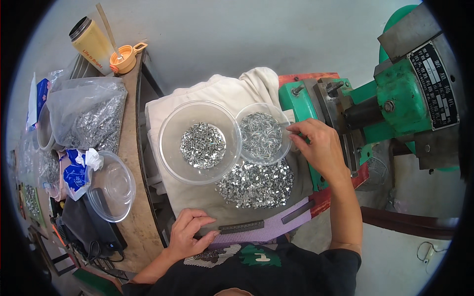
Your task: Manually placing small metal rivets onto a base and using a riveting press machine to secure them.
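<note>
My right hand (318, 148) is at the right rim of a small clear tub (249, 158) holding thin, shiny metal pins (260, 133). Its thumb and forefinger close together there; what they hold, if anything, is too small to make out. My left hand (190, 232) rests low in front of me, thumb and forefinger apart, the thumb by the left end of a dark slotted strip (242, 227). That strip lies on a purple mat (276, 229). Left of the small tub stands a larger clear tub (170, 153) with small metal pieces (203, 145). A loose heap of shiny metal bits (256, 185) lies nearer me.
A green hand press (395, 106) stands at the right on a red base (363, 177). Cream cloth (222, 86) lies under the tubs. The wooden table (136, 187) at left bears a bag of metal parts (94, 113), an empty clear tub (123, 192) and a yellow bottle (91, 44).
</note>
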Motion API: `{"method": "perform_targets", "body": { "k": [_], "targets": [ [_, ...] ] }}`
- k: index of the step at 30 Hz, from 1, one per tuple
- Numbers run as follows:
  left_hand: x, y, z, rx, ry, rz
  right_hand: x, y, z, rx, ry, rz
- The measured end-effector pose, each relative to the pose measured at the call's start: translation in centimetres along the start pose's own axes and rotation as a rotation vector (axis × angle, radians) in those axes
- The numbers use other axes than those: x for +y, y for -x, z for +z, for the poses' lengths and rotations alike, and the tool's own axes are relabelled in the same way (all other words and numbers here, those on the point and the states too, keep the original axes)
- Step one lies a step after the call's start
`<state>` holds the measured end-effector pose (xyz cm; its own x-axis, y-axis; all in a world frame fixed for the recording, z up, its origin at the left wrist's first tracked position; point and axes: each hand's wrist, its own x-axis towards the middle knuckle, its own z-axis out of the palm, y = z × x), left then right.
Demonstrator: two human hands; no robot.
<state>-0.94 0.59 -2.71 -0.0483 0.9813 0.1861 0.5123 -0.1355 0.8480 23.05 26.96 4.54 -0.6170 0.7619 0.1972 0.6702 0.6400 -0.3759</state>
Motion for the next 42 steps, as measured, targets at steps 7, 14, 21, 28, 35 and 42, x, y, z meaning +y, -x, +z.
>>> {"method": "perform_targets", "body": {
  "k": [7,14,21,28,35,42],
  "targets": [
    [0.2,-0.3,0.0,-0.010,-0.024,0.009,0.1,-1.0,-0.1,0.005,0.042,-0.021],
    [0.5,-0.5,0.0,-0.031,-0.038,0.020,1.0,-1.7,1.4,0.052,0.099,-0.123],
    [0.4,-0.1,0.0,-0.050,-0.037,0.016,1.3,-2.7,2.3,0.075,0.266,-0.229],
    [0.3,-0.2,0.0,-0.043,-0.025,0.023,0.7,-3.2,2.3,0.006,0.365,-0.302],
    [0.4,-0.3,-0.1,-0.049,-0.034,0.031,0.6,-3.5,2.5,-0.029,0.382,-0.297],
    [0.6,-0.4,-0.1,-0.068,-0.042,0.037,1.1,-3.5,2.7,-0.007,0.331,-0.307]
  ]
}}
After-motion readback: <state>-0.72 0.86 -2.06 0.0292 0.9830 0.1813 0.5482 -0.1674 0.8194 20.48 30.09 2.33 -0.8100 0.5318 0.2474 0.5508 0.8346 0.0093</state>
